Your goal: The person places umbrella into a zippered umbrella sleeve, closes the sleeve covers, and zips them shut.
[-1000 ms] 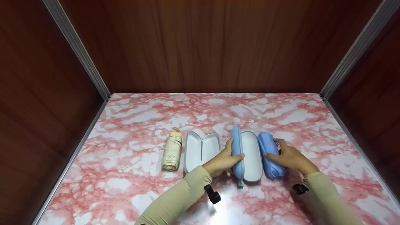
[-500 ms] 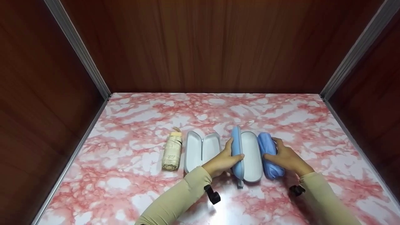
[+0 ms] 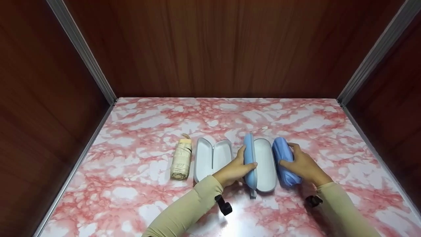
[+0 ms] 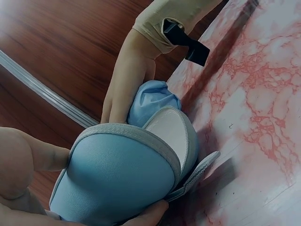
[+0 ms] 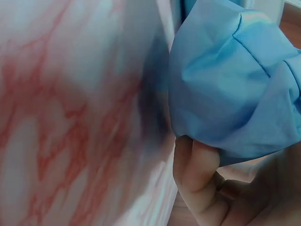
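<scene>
My left hand (image 3: 235, 169) grips the raised lid of a light-blue glasses case (image 3: 250, 161), thumb over the lid's rim. That case stands open, its pale lining (image 3: 265, 164) bare. To its right, my right hand (image 3: 304, 166) holds a blue folded umbrella (image 3: 285, 161), a rolled bundle of cloth, with thumb and fingers on either side. The right wrist view shows curled fingers (image 5: 197, 174) under the creased blue cloth (image 5: 230, 89). In the left wrist view the lid (image 4: 117, 174) hides part of the case's inside and of the umbrella.
A second glasses case (image 3: 204, 159) lies open with a grey-white lining, left of my left hand, which partly covers it. Further left lies a beige folded umbrella (image 3: 181, 161). Wooden panels (image 3: 210, 49) wall the red-and-white marbled table (image 3: 210, 115) at the back and sides.
The blue umbrella has shifted slightly away from me and looks a little lifted or turned in my right hand. My left hand and the glasses case it grips have stayed still.
</scene>
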`<state>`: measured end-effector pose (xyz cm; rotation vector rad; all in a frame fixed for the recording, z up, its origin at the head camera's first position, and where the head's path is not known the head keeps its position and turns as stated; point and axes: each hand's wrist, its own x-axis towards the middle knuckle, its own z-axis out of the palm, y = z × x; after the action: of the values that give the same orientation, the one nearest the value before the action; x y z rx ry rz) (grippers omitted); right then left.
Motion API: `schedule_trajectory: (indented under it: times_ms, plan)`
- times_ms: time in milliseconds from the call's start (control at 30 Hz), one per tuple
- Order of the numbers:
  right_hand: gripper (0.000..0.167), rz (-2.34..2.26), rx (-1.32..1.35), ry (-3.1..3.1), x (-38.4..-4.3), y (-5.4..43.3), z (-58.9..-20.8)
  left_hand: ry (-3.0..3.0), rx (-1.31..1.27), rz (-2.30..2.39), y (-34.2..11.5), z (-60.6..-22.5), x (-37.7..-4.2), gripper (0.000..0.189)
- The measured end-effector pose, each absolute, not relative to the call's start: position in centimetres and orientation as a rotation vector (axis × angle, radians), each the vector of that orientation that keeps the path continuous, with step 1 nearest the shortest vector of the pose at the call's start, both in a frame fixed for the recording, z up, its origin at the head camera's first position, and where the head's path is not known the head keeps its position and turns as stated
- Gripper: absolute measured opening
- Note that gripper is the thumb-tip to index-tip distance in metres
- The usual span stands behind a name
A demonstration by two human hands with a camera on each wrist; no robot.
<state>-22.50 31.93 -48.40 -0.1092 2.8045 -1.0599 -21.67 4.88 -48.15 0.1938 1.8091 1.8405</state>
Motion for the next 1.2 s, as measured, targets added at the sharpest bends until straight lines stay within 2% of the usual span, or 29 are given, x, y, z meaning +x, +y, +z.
schedule_trajectory:
  times_ms: [500, 1200]
  plan:
    - [0.089, -1.187, -0.131, 2.743, -21.7, 31.0, -44.6, 1.840, 0.206, 1.863, 5.0, -48.3, -21.6, 0.087]
    - [0.082, -1.303, -0.274, 2.599, -21.3, 27.3, -45.8, 1.883, 0.243, 1.855, 5.1, -48.5, -21.6, 0.085]
